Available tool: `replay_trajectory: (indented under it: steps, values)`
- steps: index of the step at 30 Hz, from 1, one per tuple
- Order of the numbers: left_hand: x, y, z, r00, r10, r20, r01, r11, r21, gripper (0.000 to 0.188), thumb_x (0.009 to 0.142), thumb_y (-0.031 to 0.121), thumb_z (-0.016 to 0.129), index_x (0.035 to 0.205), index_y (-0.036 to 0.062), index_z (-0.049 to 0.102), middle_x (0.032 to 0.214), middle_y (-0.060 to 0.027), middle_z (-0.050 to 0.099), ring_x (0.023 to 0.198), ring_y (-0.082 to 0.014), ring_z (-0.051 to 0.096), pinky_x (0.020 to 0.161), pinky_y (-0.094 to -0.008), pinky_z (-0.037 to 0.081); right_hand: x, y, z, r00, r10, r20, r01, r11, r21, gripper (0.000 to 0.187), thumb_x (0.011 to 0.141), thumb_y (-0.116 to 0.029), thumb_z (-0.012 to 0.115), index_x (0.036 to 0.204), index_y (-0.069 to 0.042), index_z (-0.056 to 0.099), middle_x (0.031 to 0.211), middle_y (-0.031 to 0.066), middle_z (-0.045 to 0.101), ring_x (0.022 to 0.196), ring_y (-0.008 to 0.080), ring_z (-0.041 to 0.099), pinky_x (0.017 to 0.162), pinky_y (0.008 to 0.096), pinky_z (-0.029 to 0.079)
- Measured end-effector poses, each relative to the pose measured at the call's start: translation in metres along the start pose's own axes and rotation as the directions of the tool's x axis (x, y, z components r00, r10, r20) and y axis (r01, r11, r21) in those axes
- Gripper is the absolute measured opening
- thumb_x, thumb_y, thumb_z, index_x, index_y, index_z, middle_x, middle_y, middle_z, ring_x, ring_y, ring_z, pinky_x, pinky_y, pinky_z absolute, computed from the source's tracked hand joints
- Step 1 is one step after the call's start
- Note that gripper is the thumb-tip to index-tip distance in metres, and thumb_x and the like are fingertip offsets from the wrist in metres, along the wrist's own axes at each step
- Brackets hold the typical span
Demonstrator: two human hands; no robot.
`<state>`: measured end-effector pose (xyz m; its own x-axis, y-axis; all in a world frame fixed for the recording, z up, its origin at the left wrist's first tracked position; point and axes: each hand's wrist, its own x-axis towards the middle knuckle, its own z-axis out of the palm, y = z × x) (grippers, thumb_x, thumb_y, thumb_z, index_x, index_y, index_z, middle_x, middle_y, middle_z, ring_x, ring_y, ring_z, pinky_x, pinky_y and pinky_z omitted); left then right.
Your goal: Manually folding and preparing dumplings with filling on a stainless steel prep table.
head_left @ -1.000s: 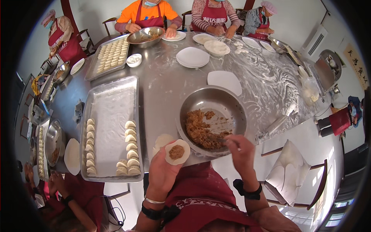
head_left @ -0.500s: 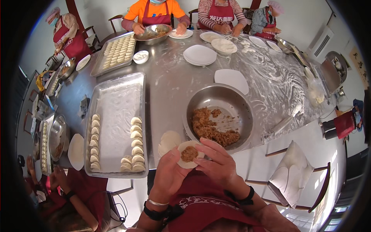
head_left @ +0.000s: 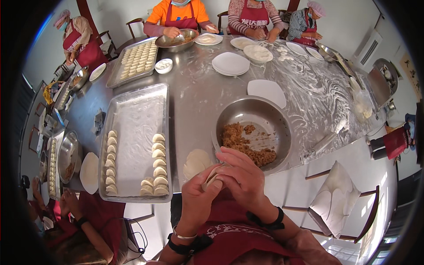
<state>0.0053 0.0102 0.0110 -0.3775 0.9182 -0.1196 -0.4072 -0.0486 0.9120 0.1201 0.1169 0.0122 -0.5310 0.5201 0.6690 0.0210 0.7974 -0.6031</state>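
Between my two hands is a dumpling [head_left: 213, 176], its wrapper folded up and mostly covered by my fingers. My left hand [head_left: 198, 194] grips it from the left, thumb pressed against the edge. From the right, my right hand [head_left: 242, 179] pinches the same dumpling, its fingers partly over the top. Just behind my hands lie round wrappers [head_left: 197, 162] on the table edge. A steel bowl [head_left: 282, 148] with brown filling [head_left: 249, 148] stands beyond my right hand. To the left, a metal tray [head_left: 136, 104] holds rows of finished dumplings [head_left: 159, 161] along both sides.
White plates [head_left: 230, 63] and a square plate [head_left: 266, 92] stand farther back. A rolling pin [head_left: 324, 142] lies on the floured right side. Another full tray [head_left: 112, 75] and a small white bowl [head_left: 164, 66] are at the far left. Co-workers surround the table; a chair [head_left: 369, 214] stands right.
The wrapper, open and flat with filling showing, is now folded over it. My hands have closed together around it. Across the table, the person in orange has lifted a hand off the plate.
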Motion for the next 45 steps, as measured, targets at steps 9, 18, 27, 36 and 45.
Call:
replay_trajectory:
  steps: [9, 18, 27, 36, 45]
  values:
    - [0.003, -0.006, -0.002, 0.956, 0.198, -0.215, -0.213, 0.976, -0.049, 0.040, 0.101, 0.008, 0.056, 0.137, -0.0087, 0.049, 0.130, -0.0205, 0.060, 0.116, -0.0283, 0.063, 0.100, -0.0400, 0.055, -0.018, -0.015, 0.012, 0.858, 0.512, -0.042, -0.479, 0.826, 0.297, 0.036, 0.082, -0.008, 0.076, 0.117, 0.000, 0.069, 0.128, 0.0160, 0.066, 0.119, 0.0271, 0.064, 0.099, 0.0348, 0.050]
    - [0.002, -0.014, -0.006, 0.953, 0.213, -0.216, -0.224, 0.974, -0.029, 0.038, 0.100, 0.005, 0.057, 0.135, -0.0083, 0.052, 0.127, -0.0178, 0.062, 0.115, -0.0237, 0.063, 0.100, -0.0378, 0.055, -0.016, -0.016, 0.024, 0.849, 0.528, -0.030, -0.481, 0.793, 0.373, 0.028, 0.084, -0.009, 0.076, 0.109, 0.001, 0.070, 0.125, 0.0178, 0.068, 0.116, 0.0268, 0.066, 0.098, 0.0349, 0.051]
    - [0.000, -0.016, -0.008, 0.960, 0.208, -0.186, -0.186, 0.974, 0.127, 0.036, 0.099, 0.000, 0.055, 0.134, -0.0078, 0.054, 0.128, -0.0181, 0.061, 0.116, -0.0236, 0.062, 0.103, -0.0388, 0.053, -0.010, -0.018, 0.025, 0.862, 0.502, -0.075, -0.439, 0.811, 0.386, 0.013, 0.086, -0.003, 0.073, 0.097, 0.002, 0.070, 0.122, 0.0177, 0.069, 0.109, 0.0263, 0.068, 0.092, 0.0347, 0.054]
    - [-0.001, -0.014, -0.009, 0.965, 0.222, -0.141, -0.219, 0.975, 0.037, 0.037, 0.100, 0.004, 0.056, 0.135, -0.0070, 0.053, 0.128, -0.0190, 0.061, 0.117, -0.0256, 0.062, 0.101, -0.0398, 0.054, -0.005, -0.013, 0.008, 0.918, 0.393, 0.042, -0.390, 0.882, 0.265, 0.025, 0.086, -0.001, 0.070, 0.111, 0.001, 0.069, 0.133, 0.0190, 0.063, 0.125, 0.0256, 0.059, 0.100, 0.0347, 0.049]
    - [-0.001, -0.016, -0.008, 0.948, 0.274, -0.160, -0.273, 0.962, 0.030, 0.047, 0.099, 0.015, 0.064, 0.139, -0.0063, 0.049, 0.127, -0.0221, 0.062, 0.114, -0.0265, 0.064, 0.097, -0.0382, 0.057, -0.013, -0.008, 0.017, 0.905, 0.418, 0.080, -0.405, 0.788, 0.464, 0.026, 0.085, -0.006, 0.073, 0.110, -0.001, 0.068, 0.129, 0.0176, 0.065, 0.125, 0.0283, 0.060, 0.102, 0.0376, 0.049]
